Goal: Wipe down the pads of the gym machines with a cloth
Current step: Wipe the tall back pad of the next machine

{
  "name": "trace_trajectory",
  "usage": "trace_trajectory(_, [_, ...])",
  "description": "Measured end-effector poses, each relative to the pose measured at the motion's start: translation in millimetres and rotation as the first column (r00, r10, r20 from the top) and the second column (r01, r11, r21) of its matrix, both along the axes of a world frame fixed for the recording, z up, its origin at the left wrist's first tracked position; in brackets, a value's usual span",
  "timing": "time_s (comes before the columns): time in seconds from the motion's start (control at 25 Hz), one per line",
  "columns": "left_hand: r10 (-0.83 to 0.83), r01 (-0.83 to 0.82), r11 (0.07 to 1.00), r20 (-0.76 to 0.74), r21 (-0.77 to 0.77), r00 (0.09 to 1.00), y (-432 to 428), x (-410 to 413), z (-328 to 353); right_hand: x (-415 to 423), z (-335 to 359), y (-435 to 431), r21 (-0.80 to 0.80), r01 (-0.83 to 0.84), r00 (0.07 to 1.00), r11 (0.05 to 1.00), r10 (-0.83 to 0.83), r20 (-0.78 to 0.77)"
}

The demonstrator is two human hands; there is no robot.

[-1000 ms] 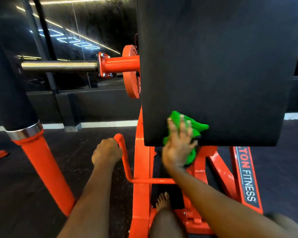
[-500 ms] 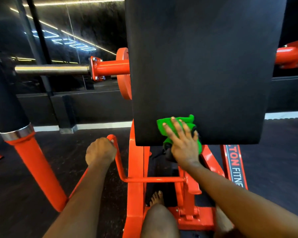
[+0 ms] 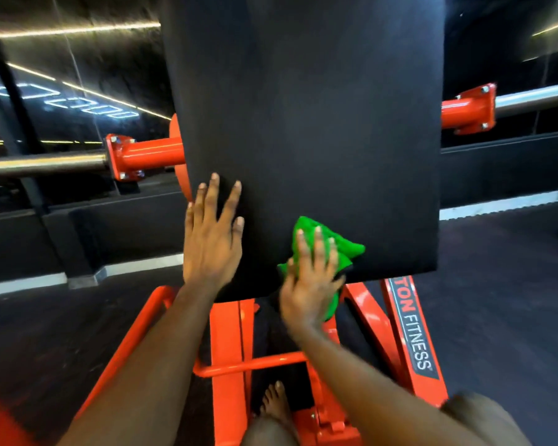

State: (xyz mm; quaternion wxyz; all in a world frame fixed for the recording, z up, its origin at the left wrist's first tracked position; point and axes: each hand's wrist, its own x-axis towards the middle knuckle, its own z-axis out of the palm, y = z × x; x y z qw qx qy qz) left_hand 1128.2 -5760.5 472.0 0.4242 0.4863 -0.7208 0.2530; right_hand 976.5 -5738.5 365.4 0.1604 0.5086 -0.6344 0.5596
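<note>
Black padding filled most of what I saw through the head camera: one big upright pad (image 3: 303, 123), tall and flat, with its bottom edge near the middle of the view. Below and behind it stood the orange frame (image 3: 226, 349) on a dark floor (image 3: 496, 300). Steel bars (image 3: 42, 162) stuck out sideways from orange collars on either side of the pad. A label (image 3: 413, 336) on the frame's right rail read "TON FITNESS".

Both bare arms reached up from the bottom of the view. The left hand (image 3: 211, 239) lay flat on the pad's lower left part, fingers straight and spread, grasping nothing. The right hand (image 3: 310, 284), a little blurred, pressed with loosely spread fingers on the green cloth (image 3: 342, 249), not clenched round it. The cloth sat bunched against the pad's bottom edge, right of the left hand, part of it hanging below the edge under the palm. A bare foot (image 3: 276, 403) rested low in the frame.
</note>
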Motion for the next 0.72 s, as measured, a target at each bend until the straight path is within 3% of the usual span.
trace_trajectory(0.08, [0.042, -0.042, 0.998, 0.001, 0.038, 0.999, -9.2, -12.0, -13.9, 10.2, -9.6, -9.9, 0.032, 0.004, 0.999, 0.999, -0.003, -0.04])
trace_trajectory(0.24, [0.066, -0.065, 0.998, -0.055, 0.018, 0.996, -13.8, -15.4, -22.6, -65.3, -22.2, -13.5, 0.002, 0.098, 0.978, 0.995, -0.096, -0.187])
trace_trajectory(0.44, [0.068, -0.069, 0.998, -0.072, -0.012, 0.995, -9.8, -22.1, -21.5, -175.9, -10.9, 1.6, -0.08, 0.196, 0.979, 0.977, -0.19, 0.074])
trace_trajectory(0.64, [0.136, -0.146, 0.988, -0.182, -0.041, 0.974, 6.5, -57.0, -6.2, -215.9, 20.5, 2.1, -0.382, 0.072, 0.926, 0.922, 0.081, 0.37])
trace_trajectory(0.72, [0.042, -0.053, 0.99, -0.086, -0.13, 0.995, 11.1, -83.3, 14.0, -238.9, 70.7, -5.9, -0.452, 0.0, 0.886, 0.892, 0.21, 0.414])
